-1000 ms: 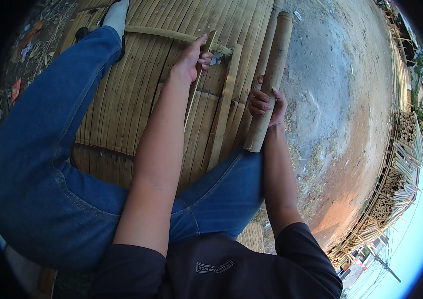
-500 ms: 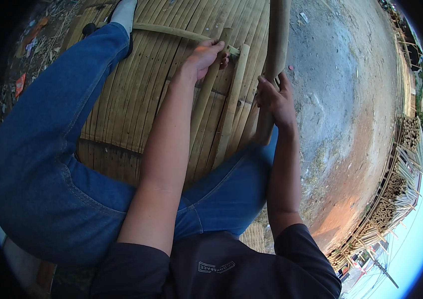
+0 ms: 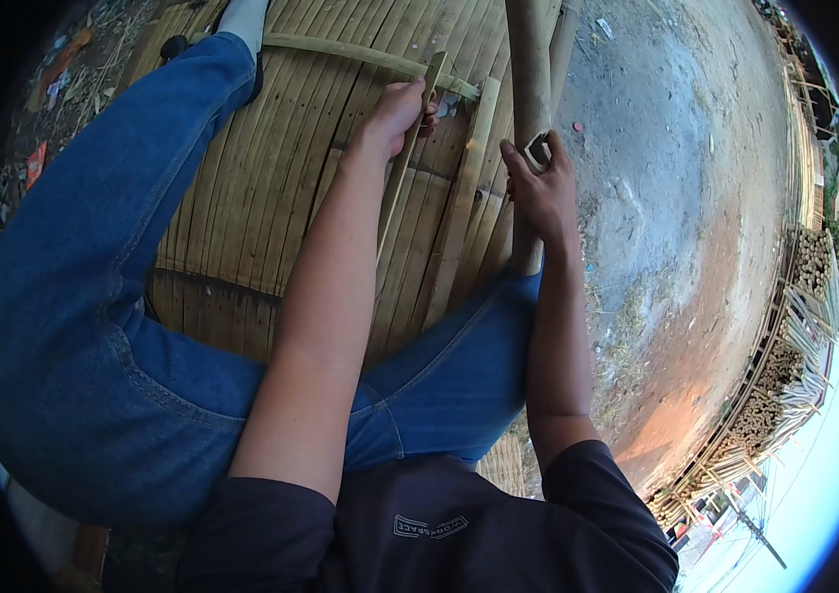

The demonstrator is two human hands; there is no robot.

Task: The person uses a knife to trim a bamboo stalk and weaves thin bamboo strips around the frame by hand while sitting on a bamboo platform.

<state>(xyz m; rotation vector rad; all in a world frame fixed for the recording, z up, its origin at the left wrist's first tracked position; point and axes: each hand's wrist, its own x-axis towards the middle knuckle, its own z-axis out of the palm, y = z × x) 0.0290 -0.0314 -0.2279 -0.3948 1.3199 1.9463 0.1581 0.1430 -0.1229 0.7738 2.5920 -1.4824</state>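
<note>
My left hand [image 3: 402, 116] is closed around a narrow bamboo strip [image 3: 397, 188], now seen nearly edge-on. The strip runs from above the fist down along my forearm. My right hand [image 3: 545, 193] grips a thick bamboo pole [image 3: 530, 69] at its end, where the hollow opening shows between thumb and fingers. From there the pole stretches away past the top of the view. Below this hand, a round bamboo length [image 3: 526, 249] reaches my knee; whether it belongs to the same pole I cannot tell.
Beneath me is a bamboo-slat platform [image 3: 232, 198]. A flat bamboo strip [image 3: 464, 188] lies between my hands, and a long thin strip [image 3: 340, 52] crosses the far side. Bare ground [image 3: 667, 217] spreads to the right, with stacked bamboo poles [image 3: 775, 395] beyond. Litter lies at far left.
The strip in my left hand has turned from its flat side to its edge. The pole in my right hand has swung slightly left and tilted, bringing its hollow end into view.
</note>
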